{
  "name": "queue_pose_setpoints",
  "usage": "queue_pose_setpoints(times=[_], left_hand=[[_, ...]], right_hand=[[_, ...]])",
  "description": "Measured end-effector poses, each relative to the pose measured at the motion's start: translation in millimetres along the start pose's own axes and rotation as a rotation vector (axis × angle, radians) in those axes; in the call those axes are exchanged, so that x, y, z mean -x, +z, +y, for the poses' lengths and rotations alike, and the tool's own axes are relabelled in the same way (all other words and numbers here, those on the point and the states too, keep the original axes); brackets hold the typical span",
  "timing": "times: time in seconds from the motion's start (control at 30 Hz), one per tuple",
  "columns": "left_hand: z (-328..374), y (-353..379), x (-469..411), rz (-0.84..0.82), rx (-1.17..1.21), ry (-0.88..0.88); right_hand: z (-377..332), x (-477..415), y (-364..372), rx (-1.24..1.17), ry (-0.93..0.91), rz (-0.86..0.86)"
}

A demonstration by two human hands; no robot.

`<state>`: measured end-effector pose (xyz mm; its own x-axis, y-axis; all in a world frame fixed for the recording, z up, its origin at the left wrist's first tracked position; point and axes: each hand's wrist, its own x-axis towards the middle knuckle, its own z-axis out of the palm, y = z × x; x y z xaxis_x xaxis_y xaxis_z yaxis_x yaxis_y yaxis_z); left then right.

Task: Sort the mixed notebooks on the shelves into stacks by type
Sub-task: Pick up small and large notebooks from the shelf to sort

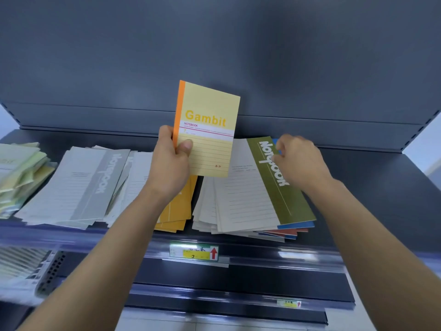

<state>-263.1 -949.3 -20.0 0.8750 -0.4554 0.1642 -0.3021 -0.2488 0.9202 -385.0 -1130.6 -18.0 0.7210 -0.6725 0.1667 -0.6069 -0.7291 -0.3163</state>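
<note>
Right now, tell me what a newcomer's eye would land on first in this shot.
The yellow Gambit notebook stands out first, held upright at centre by the left hand. Next comes the olive-banded notebook topping the fanned stack at right, with the right hand at its far edge. To the left lie grey-banded notebooks.

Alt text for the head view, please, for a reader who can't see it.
The left hand holds a yellow Gambit notebook upright above a shelf of stacked notebooks. The right hand curls at the top edge of an olive-green notebook on the right-hand stack.
</note>
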Motion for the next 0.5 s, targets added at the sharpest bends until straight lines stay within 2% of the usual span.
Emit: queue_pose_setpoints(times=[0.2,0.5], left_hand=[[-4.6,-35.0,-10.2,0.016,-0.014,0.026],[-32.6,-125.7,-21.6,0.057,-0.075,0.015]], right_hand=[[-57.3,-0.5,-10.6,-0.077,-0.196,0.043],[-166.4,7.1,-3.7,-0.051,-0.425,0.137]])
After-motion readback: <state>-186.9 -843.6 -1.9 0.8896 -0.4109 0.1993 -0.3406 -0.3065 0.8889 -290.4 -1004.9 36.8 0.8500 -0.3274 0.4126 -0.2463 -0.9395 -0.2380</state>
